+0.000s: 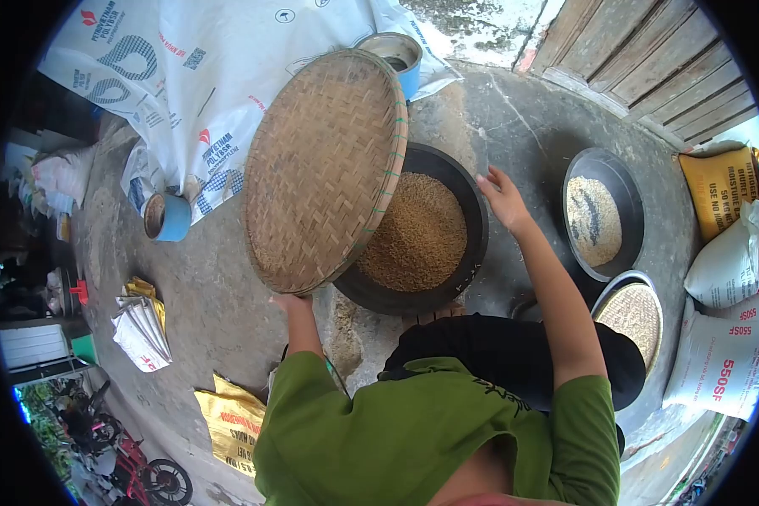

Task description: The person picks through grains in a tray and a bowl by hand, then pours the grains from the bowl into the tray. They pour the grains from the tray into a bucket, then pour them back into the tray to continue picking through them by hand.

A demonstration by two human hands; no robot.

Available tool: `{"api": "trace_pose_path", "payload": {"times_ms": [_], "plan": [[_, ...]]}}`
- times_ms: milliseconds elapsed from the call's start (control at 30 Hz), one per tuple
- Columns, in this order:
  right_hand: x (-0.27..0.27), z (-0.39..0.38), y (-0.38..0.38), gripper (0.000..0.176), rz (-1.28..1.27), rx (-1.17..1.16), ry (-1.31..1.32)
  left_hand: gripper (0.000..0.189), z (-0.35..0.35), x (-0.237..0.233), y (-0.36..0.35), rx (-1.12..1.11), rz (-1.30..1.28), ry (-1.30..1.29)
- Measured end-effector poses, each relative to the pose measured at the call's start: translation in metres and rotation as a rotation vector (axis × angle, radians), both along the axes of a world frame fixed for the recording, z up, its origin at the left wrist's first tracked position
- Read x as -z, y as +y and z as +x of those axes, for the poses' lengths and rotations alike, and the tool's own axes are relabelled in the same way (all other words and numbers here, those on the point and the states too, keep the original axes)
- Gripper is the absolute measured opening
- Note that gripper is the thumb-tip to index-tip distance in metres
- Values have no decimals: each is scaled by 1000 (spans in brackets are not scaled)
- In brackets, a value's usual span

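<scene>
My left hand (290, 302) grips the near edge of a round woven bamboo winnowing basket (325, 169); most of its fingers are hidden under the rim. The basket is tilted, and a few grains lie near its lower edge. Partly beneath it on the floor stands a wide black basin (474, 228) with a heap of brown unhusked grain (426, 232). Beside the basin's right rim, my right hand (504, 197) is raised with its fingers apart, holding nothing.
To the right are a dark basin (634, 240) of pale grain and a metal bowl (603, 295) with more. Full sacks (721, 358) line the right edge. Blue cans (173, 221) stand by a white plastic sheet (228, 51). Folded sacks (141, 333) lie left.
</scene>
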State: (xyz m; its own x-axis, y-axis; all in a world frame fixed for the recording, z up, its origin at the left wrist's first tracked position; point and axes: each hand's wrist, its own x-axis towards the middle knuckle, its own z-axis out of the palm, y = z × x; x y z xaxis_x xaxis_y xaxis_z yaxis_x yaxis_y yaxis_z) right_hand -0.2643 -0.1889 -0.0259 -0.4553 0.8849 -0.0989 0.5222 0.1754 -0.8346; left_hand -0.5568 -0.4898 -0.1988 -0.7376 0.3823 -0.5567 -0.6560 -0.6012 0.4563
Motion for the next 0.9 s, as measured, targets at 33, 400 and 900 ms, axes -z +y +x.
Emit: {"api": "trace_pose_path", "payload": {"times_ms": [33,400,900], "plan": [[13,9,5,73,-3,9,1,51,16,-7,4,-102,89,-65],[80,-10,22,51,83,12,-487,45,30,38,55,493,-236,104],[-70,140,58,46,249,304,-693,40,162,-66,153,787,-230,498]]}}
